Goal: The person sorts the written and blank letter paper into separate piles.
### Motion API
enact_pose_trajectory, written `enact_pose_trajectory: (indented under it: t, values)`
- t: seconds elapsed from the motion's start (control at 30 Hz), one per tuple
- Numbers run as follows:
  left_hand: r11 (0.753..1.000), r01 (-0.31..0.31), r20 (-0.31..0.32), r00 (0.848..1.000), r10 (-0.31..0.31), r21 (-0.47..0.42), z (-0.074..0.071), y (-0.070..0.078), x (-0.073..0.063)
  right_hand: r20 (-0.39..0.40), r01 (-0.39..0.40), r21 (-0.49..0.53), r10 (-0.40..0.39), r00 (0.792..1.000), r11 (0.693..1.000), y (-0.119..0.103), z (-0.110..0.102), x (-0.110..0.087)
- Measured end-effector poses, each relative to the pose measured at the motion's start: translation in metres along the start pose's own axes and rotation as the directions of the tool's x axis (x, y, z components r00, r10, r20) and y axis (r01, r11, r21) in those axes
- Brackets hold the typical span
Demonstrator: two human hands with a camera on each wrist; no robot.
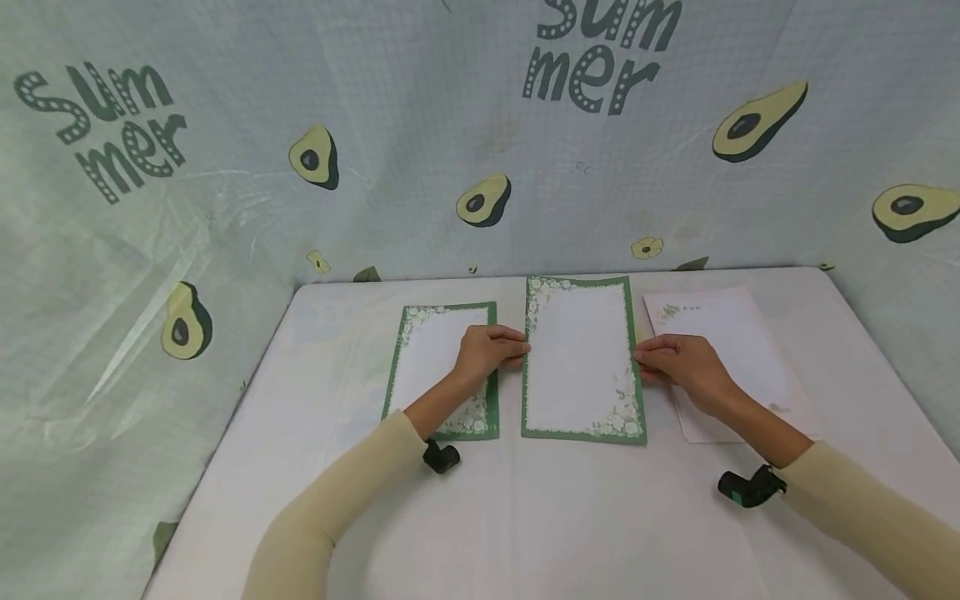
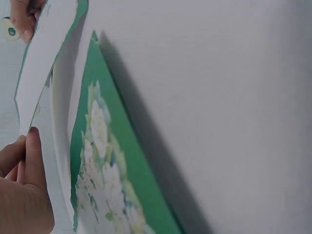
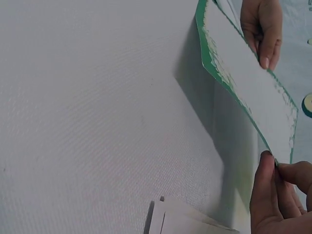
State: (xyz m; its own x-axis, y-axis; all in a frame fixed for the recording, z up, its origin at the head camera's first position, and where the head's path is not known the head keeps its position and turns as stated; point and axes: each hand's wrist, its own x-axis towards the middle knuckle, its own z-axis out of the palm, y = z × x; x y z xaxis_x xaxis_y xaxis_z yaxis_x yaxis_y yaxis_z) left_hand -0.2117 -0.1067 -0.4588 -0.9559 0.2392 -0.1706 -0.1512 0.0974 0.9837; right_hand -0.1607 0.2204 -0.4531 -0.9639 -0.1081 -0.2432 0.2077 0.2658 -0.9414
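Both hands hold a sheet of white paper (image 1: 577, 358) with a green border and printed white flowers. My left hand (image 1: 487, 354) pinches its left edge, and my right hand (image 1: 686, 367) pinches the right edge. In the right wrist view the held sheet (image 3: 258, 97) is lifted off the table and casts a shadow. Below my left hand lies a second green-bordered floral paper (image 1: 442, 333), whose flowered corner fills much of the left wrist view. Under my right hand and wrist is pale pink paper (image 1: 738, 333) with a small green print; its corner shows layers in the right wrist view.
A white cloth covers the table (image 1: 570, 517). Behind it hangs a pale curtain (image 1: 405, 108) printed with avocados and lettering. A small black wrist camera (image 1: 441, 457) sits at the left cuff, and another black camera (image 1: 750, 486) at the right cuff.
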Motion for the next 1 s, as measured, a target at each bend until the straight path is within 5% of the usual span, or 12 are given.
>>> enact_pose_trajectory:
  t: [1.0]
  values:
    - [0.995, -0.03, -0.016, 0.999, 0.028, -0.098, -0.021, 0.011, -0.009, 0.005, 0.105, 0.071, -0.105, 0.994, 0.992, -0.011, 0.017, 0.003]
